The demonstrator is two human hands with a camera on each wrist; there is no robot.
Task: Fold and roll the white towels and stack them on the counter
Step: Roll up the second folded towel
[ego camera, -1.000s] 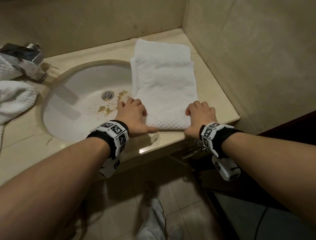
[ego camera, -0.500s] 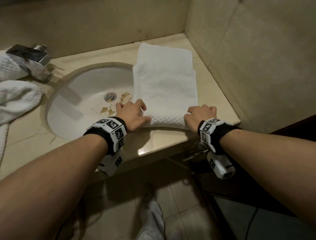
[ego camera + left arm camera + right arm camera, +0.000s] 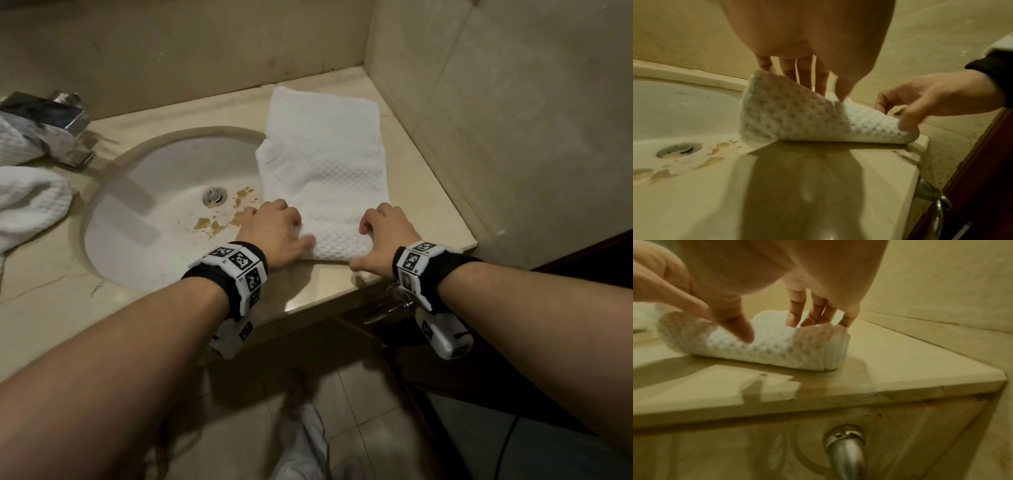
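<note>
A white waffle-weave towel [image 3: 329, 164], folded into a long strip, lies on the beige counter [image 3: 428, 205] to the right of the sink. Its near end is turned over into a short roll [image 3: 797, 120] near the counter's front edge. My left hand [image 3: 274, 229] grips the roll's left end, fingers curled over the top and thumb behind. My right hand [image 3: 383, 233] grips the right end the same way. In the right wrist view the thumb presses the front of the roll [image 3: 777, 347] and the fingers dip behind it.
The white sink basin [image 3: 154, 212] with brown stains and a drain [image 3: 214, 197] lies left of the towel. A chrome faucet [image 3: 51, 126] and more white towels [image 3: 30, 202] sit at the far left. A tiled wall [image 3: 513, 137] bounds the counter's right. A metal handle [image 3: 846, 447] hangs below the edge.
Both hands have moved away from the counter's front edge, turning the towel's near end over into a roll. The flat part of the towel looks shorter.
</note>
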